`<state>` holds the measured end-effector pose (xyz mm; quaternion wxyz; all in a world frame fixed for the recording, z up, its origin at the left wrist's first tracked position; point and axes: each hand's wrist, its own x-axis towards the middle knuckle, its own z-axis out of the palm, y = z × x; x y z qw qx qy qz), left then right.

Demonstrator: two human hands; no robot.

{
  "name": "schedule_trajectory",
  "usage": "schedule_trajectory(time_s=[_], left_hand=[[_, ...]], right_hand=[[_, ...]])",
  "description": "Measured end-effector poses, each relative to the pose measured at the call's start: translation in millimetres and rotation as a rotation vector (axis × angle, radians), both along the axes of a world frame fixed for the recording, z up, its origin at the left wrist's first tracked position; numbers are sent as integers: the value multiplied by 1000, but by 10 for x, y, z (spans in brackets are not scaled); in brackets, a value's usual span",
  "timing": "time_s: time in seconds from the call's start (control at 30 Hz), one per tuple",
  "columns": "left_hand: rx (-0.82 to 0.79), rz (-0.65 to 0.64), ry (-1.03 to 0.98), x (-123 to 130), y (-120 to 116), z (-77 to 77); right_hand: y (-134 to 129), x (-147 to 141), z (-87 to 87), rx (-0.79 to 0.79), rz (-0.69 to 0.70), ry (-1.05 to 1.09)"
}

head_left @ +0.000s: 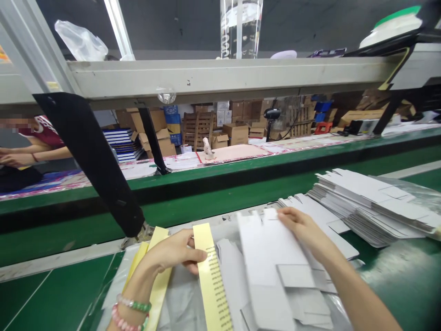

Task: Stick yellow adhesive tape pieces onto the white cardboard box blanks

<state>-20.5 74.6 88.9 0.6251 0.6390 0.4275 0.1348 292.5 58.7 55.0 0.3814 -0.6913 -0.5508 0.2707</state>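
Observation:
My left hand pinches a long yellow sticker sheet with rows of small dark print, held upright, thumb on its front. More yellow sheets lie behind that wrist, which wears beaded bracelets. To the right, my right hand grips the upper right corner of a flat white folded carton with tabs along its top edge. Other flat white cartons lie under and beside it on clear plastic. Part of the right hand's fingers is hidden behind the carton.
Stacked flat white cartons lie to the right on the green work surface. A black post rises at the left below a white overhead shelf. Across the bench sits another person. Brown boxes stand in the background.

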Motion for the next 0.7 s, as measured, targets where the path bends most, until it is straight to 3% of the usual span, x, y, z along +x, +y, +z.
schedule_trajectory(time_s=[0.13, 0.27, 0.33, 0.43, 0.47, 0.57, 0.7], left_hand=[[-8, -10, -13, 29, 14, -18], [-12, -21, -32, 63, 2, -11], [-14, -30, -44, 80, -12, 0], [-3, -19, -58, 97, -26, 25], [4, -12, -62, 99, -29, 35], [19, 5, -73, 94, -34, 61], [14, 8, -87, 82, -47, 66]], right_hand=[[3, 453, -148, -47, -214, -248], [-48, 299, -127, 81, -316, -405], [-103, -6, -1, 157, -165, -328], [-204, -572, 181, 150, 278, -106], [-230, -744, 212, 129, 364, -67], [-250, -1093, 203, 99, 457, -17], [-205, -1225, 121, 102, 441, 37]])
